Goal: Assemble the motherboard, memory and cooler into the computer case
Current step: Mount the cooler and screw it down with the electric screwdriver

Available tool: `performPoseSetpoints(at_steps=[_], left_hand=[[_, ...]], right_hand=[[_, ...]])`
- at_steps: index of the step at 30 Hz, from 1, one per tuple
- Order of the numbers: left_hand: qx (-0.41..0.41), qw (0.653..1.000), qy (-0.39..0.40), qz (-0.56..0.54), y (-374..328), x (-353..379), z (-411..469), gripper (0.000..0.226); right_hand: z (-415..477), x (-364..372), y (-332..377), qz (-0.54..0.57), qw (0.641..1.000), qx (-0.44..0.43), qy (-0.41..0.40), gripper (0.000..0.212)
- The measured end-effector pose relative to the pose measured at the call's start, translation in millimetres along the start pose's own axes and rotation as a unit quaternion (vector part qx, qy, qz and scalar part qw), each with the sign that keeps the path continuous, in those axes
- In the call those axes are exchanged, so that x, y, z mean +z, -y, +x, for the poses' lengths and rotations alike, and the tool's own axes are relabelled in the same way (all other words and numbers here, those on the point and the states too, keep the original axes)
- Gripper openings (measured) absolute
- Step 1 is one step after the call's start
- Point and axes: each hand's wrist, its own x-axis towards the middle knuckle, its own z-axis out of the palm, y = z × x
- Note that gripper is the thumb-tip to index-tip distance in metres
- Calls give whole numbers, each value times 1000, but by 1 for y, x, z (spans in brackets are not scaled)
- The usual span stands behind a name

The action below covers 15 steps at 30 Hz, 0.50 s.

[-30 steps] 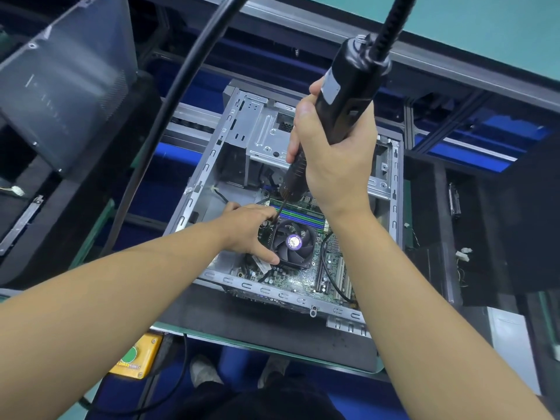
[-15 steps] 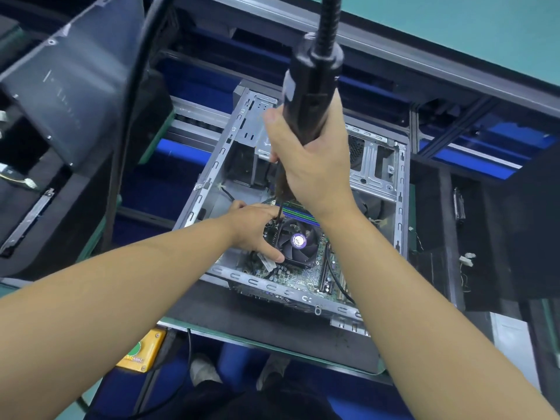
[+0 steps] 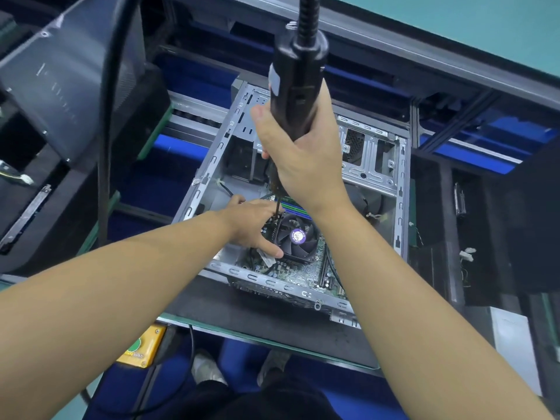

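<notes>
Screwdriver point(image 3: 295, 95), gripped in right hand point(image 3: 306, 168), had been brought upright; cooler point(image 3: 298, 237) stayed held by left hand point(image 3: 251, 225). Case point(image 3: 400, 189) was set on dark table point(image 3: 227, 310).

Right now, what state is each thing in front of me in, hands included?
computer case: open on top, lying flat.
motherboard: lying inside the case.
cooler: set on the motherboard.
screwdriver: upright, bit down at the cooler's far left corner.
right hand: grips the screwdriver.
left hand: holds the cooler's left edge.
</notes>
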Motion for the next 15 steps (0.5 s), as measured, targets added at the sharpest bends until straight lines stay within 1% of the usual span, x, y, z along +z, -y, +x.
performPoseSetpoints(at_steps=[2, 3, 4, 12, 15], left_hand=[[-1, 1000, 10, 13, 0, -1, 1, 94], [0, 1000, 11, 17, 0, -1, 1, 104], [1, 1000, 10, 18, -1, -1, 1, 108], [-10, 999, 24, 21, -1, -3, 1, 111], [-12, 999, 24, 24, 1, -2, 2, 117]], right_hand=[[0, -1, -1, -2, 1000, -2, -2, 22], [0, -2, -2, -1, 1000, -4, -5, 22], [1, -3, -2, 0, 1000, -5, -10, 22], [1, -4, -3, -18, 999, 1, -47, 24], [0, -7, -3, -1, 999, 3, -40, 18]])
